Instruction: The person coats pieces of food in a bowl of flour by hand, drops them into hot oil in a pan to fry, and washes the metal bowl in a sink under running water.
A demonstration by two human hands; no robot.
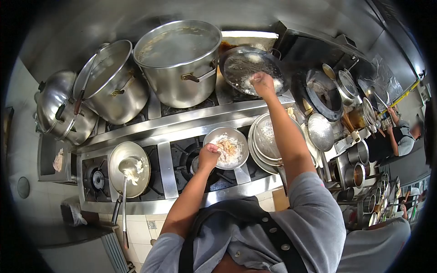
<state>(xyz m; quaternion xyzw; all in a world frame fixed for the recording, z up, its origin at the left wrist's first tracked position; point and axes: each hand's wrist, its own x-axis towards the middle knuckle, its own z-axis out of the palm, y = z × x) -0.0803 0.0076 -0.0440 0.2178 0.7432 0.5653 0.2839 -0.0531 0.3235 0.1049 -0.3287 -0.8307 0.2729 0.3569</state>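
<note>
My left hand [209,156] grips the left rim of a metal bowl [243,159] above the front burners. White floury powder and orange-brown pieces lie in that bowl. Over a wok [277,68] on the back range, my right hand [264,85] points downward with its fingers closed together. Whatever those fingers may hold is too small to make out. Dark, bubbling oil fills the wok, and white frothy patches show beside the hand and at the far side.
Large steel pots [177,77] line the back left. A pan [111,170] with a ladle [124,200] sits front left, its handle jutting past the edge. Stacked pans [253,150] and a perforated skimmer [321,132] are at my right. Another person [400,139] stands far right.
</note>
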